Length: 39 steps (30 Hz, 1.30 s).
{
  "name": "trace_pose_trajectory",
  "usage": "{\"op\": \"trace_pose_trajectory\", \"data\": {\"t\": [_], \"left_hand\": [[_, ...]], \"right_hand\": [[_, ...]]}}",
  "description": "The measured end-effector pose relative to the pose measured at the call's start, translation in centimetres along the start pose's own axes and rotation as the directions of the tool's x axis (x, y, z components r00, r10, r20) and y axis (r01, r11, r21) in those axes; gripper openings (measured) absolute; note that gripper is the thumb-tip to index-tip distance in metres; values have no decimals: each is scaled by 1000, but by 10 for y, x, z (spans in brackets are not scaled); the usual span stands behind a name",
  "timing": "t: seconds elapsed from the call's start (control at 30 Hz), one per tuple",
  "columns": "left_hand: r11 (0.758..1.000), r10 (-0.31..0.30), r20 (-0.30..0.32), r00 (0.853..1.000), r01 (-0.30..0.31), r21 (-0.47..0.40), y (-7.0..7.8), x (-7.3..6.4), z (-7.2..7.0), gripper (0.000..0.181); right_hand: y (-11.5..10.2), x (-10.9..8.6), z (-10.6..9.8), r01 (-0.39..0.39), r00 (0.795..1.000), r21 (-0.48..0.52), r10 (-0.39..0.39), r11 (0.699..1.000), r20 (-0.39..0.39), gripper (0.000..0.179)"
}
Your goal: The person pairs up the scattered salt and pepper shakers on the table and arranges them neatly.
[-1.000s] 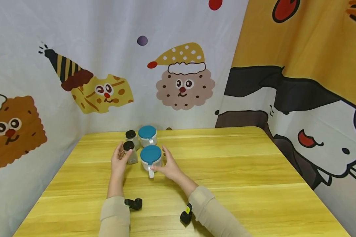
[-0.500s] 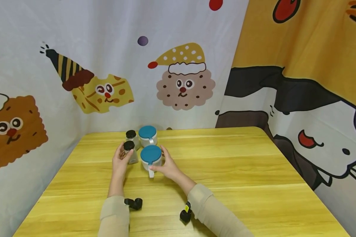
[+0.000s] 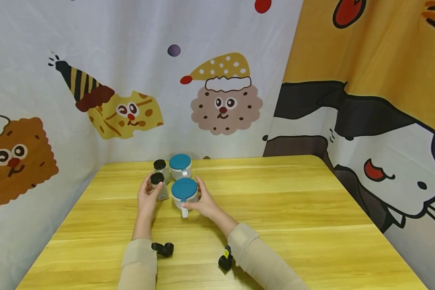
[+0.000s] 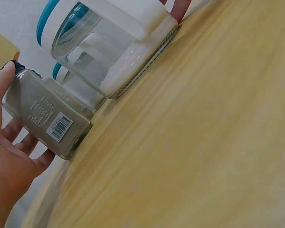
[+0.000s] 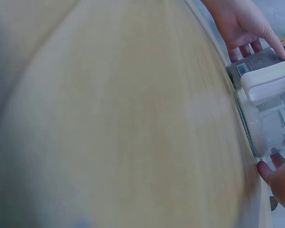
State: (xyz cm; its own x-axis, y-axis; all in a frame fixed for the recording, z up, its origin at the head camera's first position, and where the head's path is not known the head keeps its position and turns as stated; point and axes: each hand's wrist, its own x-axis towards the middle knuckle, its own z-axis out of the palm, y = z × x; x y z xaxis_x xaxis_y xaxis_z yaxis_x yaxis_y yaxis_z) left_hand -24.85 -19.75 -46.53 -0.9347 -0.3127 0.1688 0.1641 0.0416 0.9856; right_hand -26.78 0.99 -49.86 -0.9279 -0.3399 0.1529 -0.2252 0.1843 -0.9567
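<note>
Beige-sleeved, the left grip (image 3: 146,198) sits slightly further right than a second ago, thumb and fingers curled round the front bottle (image 4: 50,111), squared glass with a black lid, upright on the worktop (image 3: 293,209). A similar rear bottle (image 3: 162,171) stands just behind. Next come two round, blue-lidded jars with white handles: the rear jar (image 3: 180,163), then the front jar (image 3: 184,189), nearer the person. The right grip (image 3: 206,204), drawn in since then, curls round the front jar's right side, thumb near its handle. Smooth, wood-grained, the worktop spreads right toward a rounded far corner.
</note>
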Motion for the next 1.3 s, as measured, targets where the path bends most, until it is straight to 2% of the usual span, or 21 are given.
{"op": "trace_pose_trajectory", "data": {"t": [0.43,0.67,0.77,1.0,1.3], "left_hand": [[1000,-19,-30,999,19,-2,-1,1,0,58],[999,-14,-67,998,11,-40,-26,12,-1,57],[1000,5,-85,996,-7,-28,-31,14,0,56],[998,42,-104,994,-47,-44,-32,14,3,53],[997,48,-125,991,-55,-46,-31,14,2,53]], "right_hand": [[-2,4,2,-3,1000,31,3,1000,-3,106],[-3,7,3,-26,1000,68,26,997,9,106],[-4,7,2,-34,999,71,34,997,4,105],[0,9,1,-41,999,109,42,993,-11,102],[-1,9,3,-49,999,147,50,988,-5,100]]}}
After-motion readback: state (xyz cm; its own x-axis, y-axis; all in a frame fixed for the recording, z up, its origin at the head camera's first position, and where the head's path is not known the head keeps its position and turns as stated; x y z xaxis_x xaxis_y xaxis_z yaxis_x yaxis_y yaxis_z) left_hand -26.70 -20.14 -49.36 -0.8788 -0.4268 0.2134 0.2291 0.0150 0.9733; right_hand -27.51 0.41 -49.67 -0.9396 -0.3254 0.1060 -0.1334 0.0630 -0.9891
